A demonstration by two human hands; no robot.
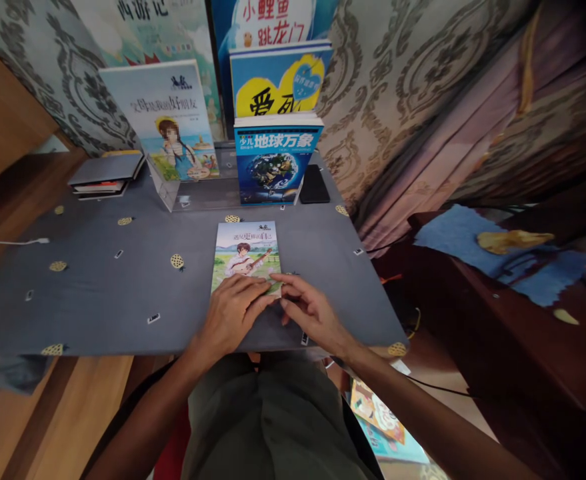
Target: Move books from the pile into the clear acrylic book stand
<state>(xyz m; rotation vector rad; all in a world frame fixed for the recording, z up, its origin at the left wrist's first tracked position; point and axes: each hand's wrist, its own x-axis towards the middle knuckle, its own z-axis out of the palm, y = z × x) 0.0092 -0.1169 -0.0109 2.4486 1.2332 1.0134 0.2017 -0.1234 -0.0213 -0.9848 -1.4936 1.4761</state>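
Observation:
A closed children's book (245, 250), its cover showing a guitar player in a green field, lies on the grey table in front of me. My left hand (235, 308) rests flat across its lower left part, fingers stretched to the right and held close together. At the lower right corner is my right hand (311, 312), its index fingertip touching the cover's edge and its thumb a little lower, with a gap between them. Both hands hide the bottom of the cover.
A clear book stand (207, 197) at the back holds a pale book (173, 127) and a blue Earth book (277, 160). A black phone (315, 185) lies beside it. Stacked notebooks (105, 175) and a white cable (13, 241) are left. A blue cloth (453, 240) lies right.

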